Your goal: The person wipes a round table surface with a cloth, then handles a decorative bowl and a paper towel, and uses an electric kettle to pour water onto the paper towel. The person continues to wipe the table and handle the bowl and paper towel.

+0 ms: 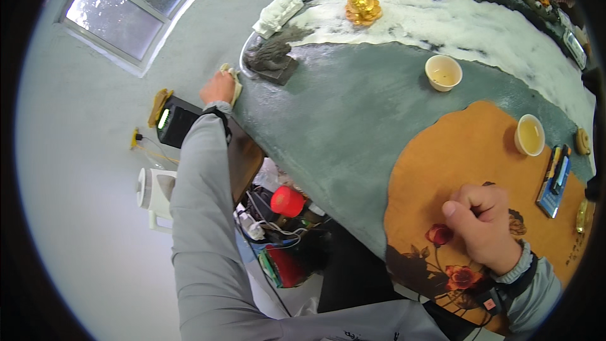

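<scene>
My left hand [218, 87] reaches far out to the table's left end and grips a pale cloth [235, 86]. The cloth is against the rim of the dark green stone table [322, 118], close to a dark carved figurine [270, 61] on a block base. My right hand [485, 227] is above an orange mat [426, 175] printed with red flowers. Its fingers are curled in and I see nothing in them; whether it touches the mat is unclear. Beyond it stands a white cup of pale yellow liquid [530, 135], beside a blue box [553, 182] with a lighter on it.
Another white cup [443, 73] stands farther back. A gold figurine [362, 4] sits in a white, foam-like channel [426, 19], with a white carving [278, 15] at its left. Below the left arm are a black device [179, 121], a white kettle [155, 194], cables and a red-lidded container [287, 201].
</scene>
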Demonstrator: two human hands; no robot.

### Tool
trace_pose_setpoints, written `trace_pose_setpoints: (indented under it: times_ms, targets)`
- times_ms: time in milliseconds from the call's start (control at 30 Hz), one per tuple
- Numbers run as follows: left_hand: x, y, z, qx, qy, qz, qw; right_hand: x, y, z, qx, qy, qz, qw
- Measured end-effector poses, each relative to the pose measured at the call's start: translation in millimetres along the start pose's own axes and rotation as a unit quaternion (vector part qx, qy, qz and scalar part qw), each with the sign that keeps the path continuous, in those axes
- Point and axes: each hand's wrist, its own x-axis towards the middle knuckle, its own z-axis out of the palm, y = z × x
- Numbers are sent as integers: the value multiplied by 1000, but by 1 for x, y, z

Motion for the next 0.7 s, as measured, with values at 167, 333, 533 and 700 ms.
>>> trace_pose_setpoints:
  times_ms: [167,333,533,700]
  targets:
    - [-8,8,-4,-63,3,-109,992,-1,-6,0,-49,5,1,999]
    - [-78,37,-69,-24,-41,79,996,0,5,-2,-118,7,-58,991]
    - [-219,127,-177,-181,9,146,973,4,20,-2,-94,6,-103,990]
    - [-288,155,-223,-212,54,224,950,0,17,-7,-58,-30,-87,994]
